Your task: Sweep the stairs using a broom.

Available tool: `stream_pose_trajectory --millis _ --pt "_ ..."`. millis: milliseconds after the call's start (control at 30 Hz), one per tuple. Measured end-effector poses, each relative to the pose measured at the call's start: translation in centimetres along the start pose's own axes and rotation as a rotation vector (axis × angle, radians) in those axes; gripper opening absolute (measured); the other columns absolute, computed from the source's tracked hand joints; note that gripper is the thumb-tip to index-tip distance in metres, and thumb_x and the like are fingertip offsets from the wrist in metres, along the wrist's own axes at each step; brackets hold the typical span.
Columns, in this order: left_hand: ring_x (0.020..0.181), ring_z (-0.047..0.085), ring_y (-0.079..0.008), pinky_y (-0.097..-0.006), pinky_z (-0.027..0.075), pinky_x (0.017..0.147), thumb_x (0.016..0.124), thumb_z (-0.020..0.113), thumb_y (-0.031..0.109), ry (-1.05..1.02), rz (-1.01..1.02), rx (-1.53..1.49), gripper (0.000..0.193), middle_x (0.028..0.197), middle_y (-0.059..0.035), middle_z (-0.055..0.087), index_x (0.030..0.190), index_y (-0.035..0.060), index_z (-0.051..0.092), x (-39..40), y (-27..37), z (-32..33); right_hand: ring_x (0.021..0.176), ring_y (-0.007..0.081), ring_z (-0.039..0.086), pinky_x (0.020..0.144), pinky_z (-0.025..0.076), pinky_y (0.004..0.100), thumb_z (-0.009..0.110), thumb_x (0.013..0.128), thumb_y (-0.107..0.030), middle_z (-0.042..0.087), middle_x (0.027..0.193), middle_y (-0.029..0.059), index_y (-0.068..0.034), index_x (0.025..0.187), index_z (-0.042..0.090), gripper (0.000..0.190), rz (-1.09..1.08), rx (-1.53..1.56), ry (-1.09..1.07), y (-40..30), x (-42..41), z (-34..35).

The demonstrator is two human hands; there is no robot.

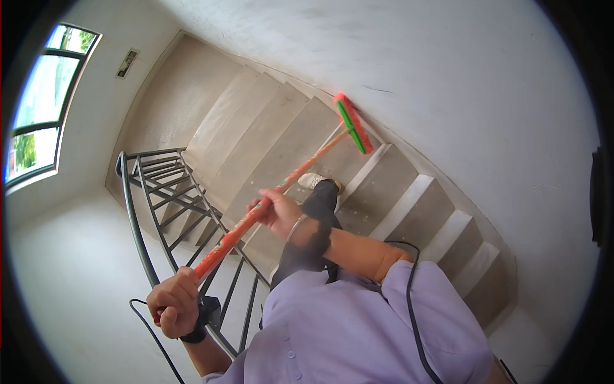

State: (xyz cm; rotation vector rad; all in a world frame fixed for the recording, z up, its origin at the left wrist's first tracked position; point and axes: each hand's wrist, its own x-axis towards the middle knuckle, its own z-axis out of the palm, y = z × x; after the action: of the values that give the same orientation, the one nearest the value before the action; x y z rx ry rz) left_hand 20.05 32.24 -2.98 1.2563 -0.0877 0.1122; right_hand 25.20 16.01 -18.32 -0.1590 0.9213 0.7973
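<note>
My left hand (173,302) is closed around the end of a broom's orange-red handle (230,240), at the lower left near the stair railing. Farther up the same handle, my right hand (277,211) grips it near the middle of the view. The broom head (352,125), green with pink-red bristles, lies at the far end, on a concrete stair close against the wall. The handle slants from lower left to upper right. Just below it, one white shoe (314,181) of mine stands on a step.
Concrete steps (268,120) run from the landing (177,81) at upper left to more steps (431,211) at right. A dark metal railing (139,230) borders them on the left. A white wall (455,96) rises at right; black cables hang beside my arms.
</note>
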Motion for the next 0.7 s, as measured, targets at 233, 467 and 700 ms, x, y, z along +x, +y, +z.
stream_pose_trajectory --millis 233,467,700 --pt "0.04 0.036 -0.0185 -0.032 0.03 0.05 0.062 0.046 0.009 -0.277 -0.047 0.183 0.016 0.044 -0.0056 0.037 0.05 0.0027 0.036 2.5 -4.3 4.2 0.058 0.0184 0.052 0.053 0.046 0.0304 0.048 0.07 -0.011 0.047 0.059 0.0054 -0.007 0.065 0.043 0.008 -0.164 0.114 0.0 -2.6 5.8 -5.8" --pt "0.036 0.037 -0.0159 -0.0289 0.033 0.047 0.06 0.051 0.012 -0.268 0.002 0.371 0.018 0.041 -0.0032 0.038 0.05 0.003 0.039 3.0 1.1 3.6 0.058 0.0143 0.048 0.053 0.04 0.0282 0.048 0.072 -0.01 0.045 0.057 0.0026 -0.009 0.064 0.042 0.01 -0.029 0.075 -0.143 0.3 5.3 0.6" --pt "0.037 0.039 -0.0159 -0.0296 0.036 0.048 0.061 0.053 0.016 -0.241 0.015 0.352 0.023 0.042 -0.0031 0.04 0.049 0.0037 0.039 2.8 2.5 3.6 0.058 0.0147 0.048 0.055 0.042 0.0295 0.049 0.071 -0.011 0.045 0.057 0.0027 -0.009 0.064 0.042 0.011 -0.032 -0.023 -0.109 -0.6 3.6 2.0"
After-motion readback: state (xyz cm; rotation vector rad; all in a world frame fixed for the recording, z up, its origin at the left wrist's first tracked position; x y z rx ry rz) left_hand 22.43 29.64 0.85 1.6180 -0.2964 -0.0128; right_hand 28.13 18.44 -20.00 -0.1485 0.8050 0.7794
